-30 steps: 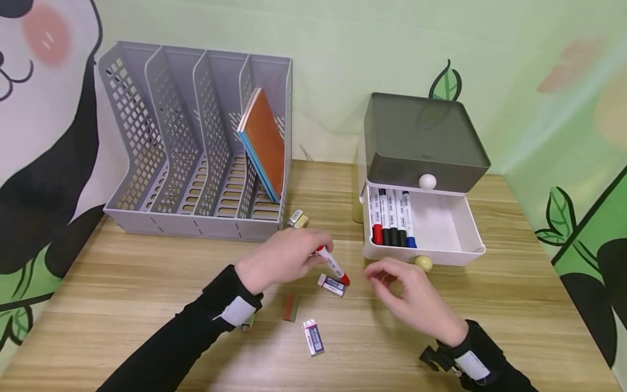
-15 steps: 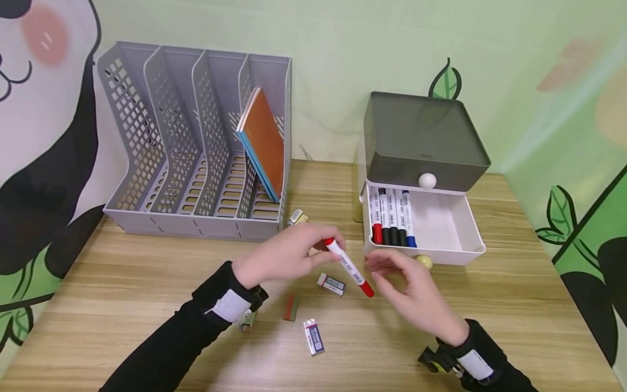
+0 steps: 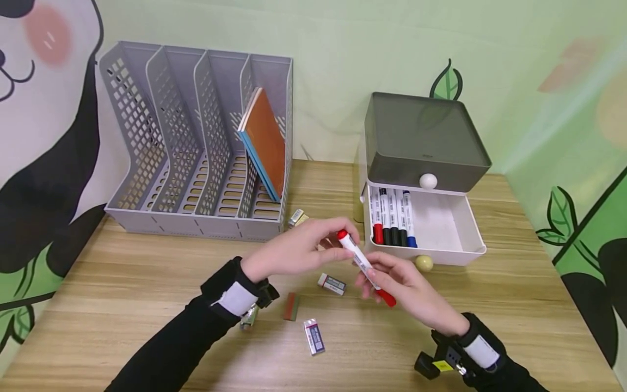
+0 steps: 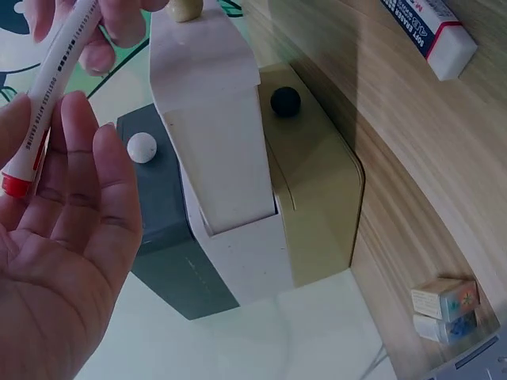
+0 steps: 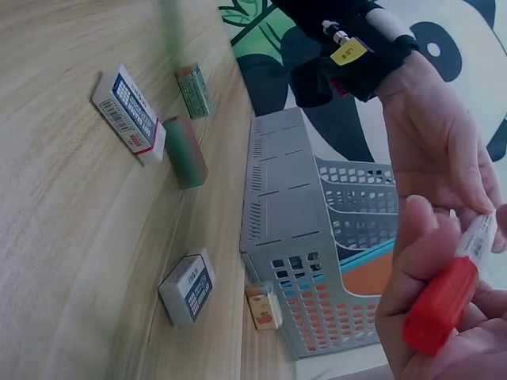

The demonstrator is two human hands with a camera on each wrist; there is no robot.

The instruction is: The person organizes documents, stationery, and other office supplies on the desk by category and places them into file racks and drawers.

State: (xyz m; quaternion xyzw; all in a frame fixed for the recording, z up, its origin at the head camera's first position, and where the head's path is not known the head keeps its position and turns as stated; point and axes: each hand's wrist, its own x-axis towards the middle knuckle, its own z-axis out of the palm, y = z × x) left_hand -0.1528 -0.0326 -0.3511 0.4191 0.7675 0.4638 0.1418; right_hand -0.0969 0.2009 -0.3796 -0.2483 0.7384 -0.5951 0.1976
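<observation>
A white marker (image 3: 361,260) with a red cap and red end is held between both hands, slanting over the table in front of the drawer. My left hand (image 3: 306,247) pinches its upper end between thumb and fingers, as the left wrist view also shows. Around the capped lower half curl the thumb and fingers of my right hand (image 3: 404,283); in the right wrist view the red cap (image 5: 442,305) sticks out of that grip. Just below the hands lies a boxed eraser (image 3: 332,284), with a second eraser (image 3: 314,337) nearer the front.
The open white drawer (image 3: 443,223) holds several markers along its left side, under a dark grey upper drawer (image 3: 426,136). A grey file rack (image 3: 196,226) with notebooks (image 3: 264,144) stands at back left. Small erasers (image 3: 297,218) and a red-green block (image 3: 291,307) lie on the table.
My left hand has brought the marker rightward to my right hand. The right hand's fingers, free of it before, now grip its capped end.
</observation>
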